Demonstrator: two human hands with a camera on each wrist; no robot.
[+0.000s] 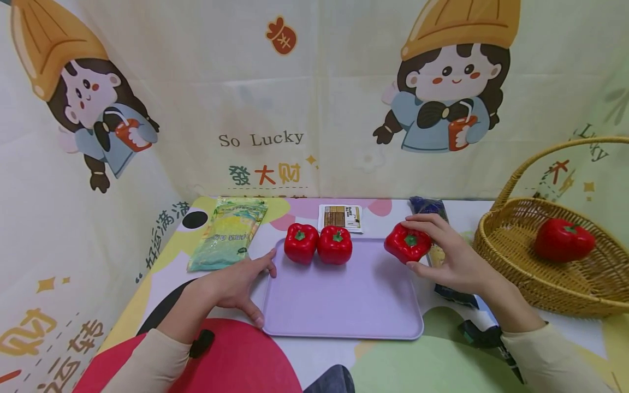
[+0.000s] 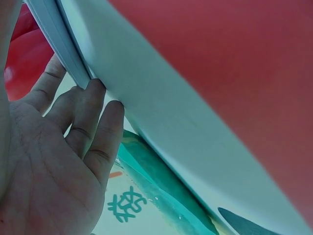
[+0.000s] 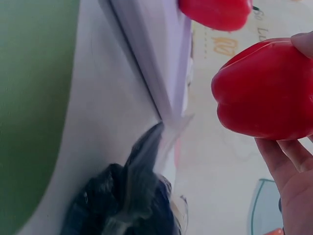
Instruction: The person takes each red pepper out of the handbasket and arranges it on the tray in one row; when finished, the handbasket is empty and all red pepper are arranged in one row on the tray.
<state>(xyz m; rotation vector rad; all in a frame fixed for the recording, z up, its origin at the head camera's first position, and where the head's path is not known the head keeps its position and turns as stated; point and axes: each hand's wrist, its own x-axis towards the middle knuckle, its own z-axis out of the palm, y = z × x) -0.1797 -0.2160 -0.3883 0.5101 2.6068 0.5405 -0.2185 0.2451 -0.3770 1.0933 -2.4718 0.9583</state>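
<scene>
My right hand [image 1: 454,259] holds a red bell pepper [image 1: 407,243] between thumb and fingers, above the right back corner of a pale purple tray [image 1: 339,305]. From the right wrist view, the pepper [image 3: 264,93] is raised off the tray, its glossy side toward the camera. Two more red bell peppers [image 1: 301,244] [image 1: 334,245] sit side by side at the tray's back left, green stems up. At the tray's left edge rests my left hand [image 1: 236,289], thumb and fingers spread along the rim; its palm and fingers [image 2: 93,105] show in the left wrist view.
To the right stands a wicker basket [image 1: 511,273] with a tall handle and one red bell pepper [image 1: 564,240] inside. A green-yellow packet [image 1: 228,234] lies at left, a small packet [image 1: 344,217] behind the tray. A dark-ended bag [image 1: 454,295] lies partly under my right hand.
</scene>
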